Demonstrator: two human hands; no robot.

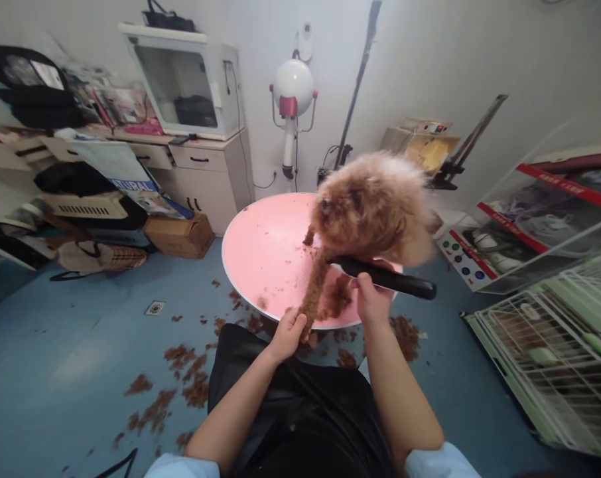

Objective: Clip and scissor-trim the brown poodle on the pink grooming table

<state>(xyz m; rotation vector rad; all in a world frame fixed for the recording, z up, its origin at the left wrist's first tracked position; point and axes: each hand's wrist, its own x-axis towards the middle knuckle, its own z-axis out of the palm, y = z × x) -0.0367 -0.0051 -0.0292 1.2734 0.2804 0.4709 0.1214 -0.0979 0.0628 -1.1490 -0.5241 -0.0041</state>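
Room: pale wall (424,40), blue floor (81,358), white dryer (293,83) on the wall at top center, box (174,83) on the drawer unit (201,162) at upper left, cage (554,358) at lower right. Wall mount on the dryer probably saves floor space.

Round pink desk (255,252) mid-frame. Dog (367,206) is at its right side, right of frame center, head turned toward frame left. 1 leg (314,289) runs down from the dog, paw end at the desk's near rim, toward the person.

Left hand (289,334), bottom center: thumb and fingers pinching the leg near its lower end. Reads as an anchor: straightens the leg and limits twitching.

Right hand (373,299), right of center: wrapped round the clipper (390,277), thumb on top, fingers mostly hidden. Clipper lies nearly level, back end pointing frame right, front end right at the upper leg; can't tell if the blade touches. Thumb-on-top grip likely gives fine angle control.

Loose hair (339,297) on the desk just right of the leg, more clumps (154,411) on the floor at lower left. Black apron (305,411) at bottom center, presumably there to shed hair.
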